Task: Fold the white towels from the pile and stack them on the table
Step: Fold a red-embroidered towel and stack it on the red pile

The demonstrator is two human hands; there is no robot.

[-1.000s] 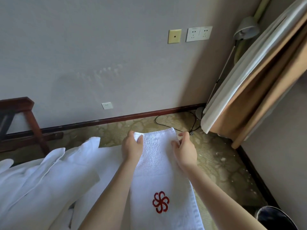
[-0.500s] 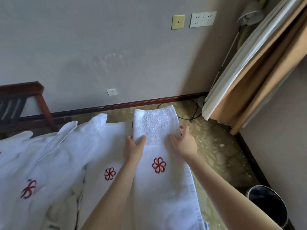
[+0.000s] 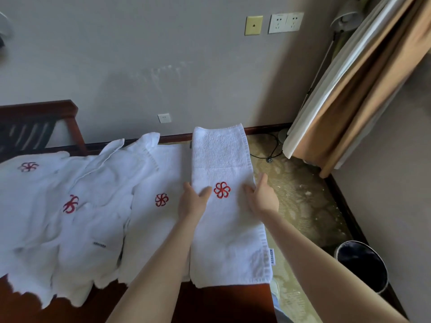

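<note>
**Both hands flanking a long folded towel at the table's right end**

A pale wall point(image 3: 140, 66) is filling the top of the view, with a tan curtain point(image 3: 363, 94) hanging at its right and patterned carpet point(image 3: 296, 197) running below. A dark wooden table point(image 3: 221, 304) is stretching across the bottom. A pile of white towels point(image 3: 77, 224) is sprawling loose and rumpled over the table's left and middle, showing 3 red flower marks.

Just beside the pile, at the right end, 1 folded towel point(image 3: 228, 241) is lying as a long narrow strip, pointing away from the person toward the wall. Its near end is sitting at the table's front edge. Its right side is bordering the carpet.

A black bin point(image 3: 361, 264) is standing on the floor to the right, well apart from the towel.

The 2 hands are bracketing the strip about halfway along. The left hand point(image 3: 192, 201) is lying spread at the left edge, thumb resting on top. The right hand point(image 3: 263, 197) is mirroring it at the right edge, fingers straight along the side and thumb on the cloth. Whether any fingers are tucking under the towel cannot be told.

Between the 2 thumbs a red flower logo point(image 3: 222, 190) is facing up. A small label point(image 3: 271, 256) is showing on the right edge near the front corner.
</note>
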